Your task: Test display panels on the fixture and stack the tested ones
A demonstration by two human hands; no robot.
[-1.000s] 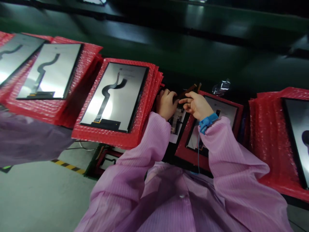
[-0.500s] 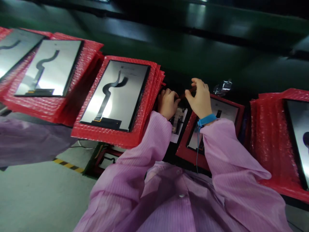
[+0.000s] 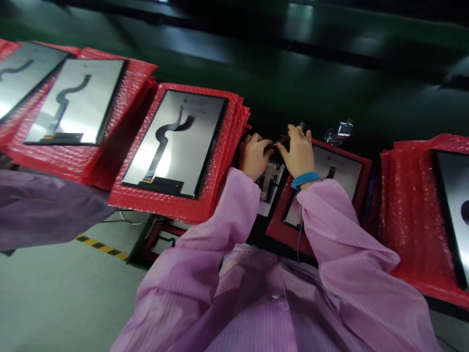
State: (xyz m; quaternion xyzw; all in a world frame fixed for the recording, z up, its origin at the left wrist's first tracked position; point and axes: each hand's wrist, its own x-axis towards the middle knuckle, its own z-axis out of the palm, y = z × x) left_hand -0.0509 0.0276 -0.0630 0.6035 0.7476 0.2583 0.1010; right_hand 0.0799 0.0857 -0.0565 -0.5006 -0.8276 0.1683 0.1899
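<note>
My left hand [image 3: 254,157] is closed at the top of a small panel [image 3: 271,188] with dark flex parts on white, its fingertips on something small and dark that I cannot make out. Close beside it, my right hand [image 3: 298,152], with a blue wrist strap [image 3: 306,179], pinches at the same spot; what lies between its thumb and finger is too small to name. Under my right forearm a silver-backed screen [image 3: 339,168] rests on a red sheet [image 3: 276,226]. A larger screen [image 3: 198,146] with a curved black cable tops the red bubble-wrap stack left of my hands.
Further left, more screens [image 3: 98,98] lie on red bubble bags [image 3: 141,73]. Another red stack [image 3: 406,210] with a screen [image 3: 452,181] stands at the right. Behind my hands is a clear shiny object [image 3: 343,131]. A co-worker's purple sleeve [image 3: 47,210] reaches in at the left edge.
My right hand has moved slightly left and its fingers have drawn in toward my left hand. My left hand has stayed nearly in place.
</note>
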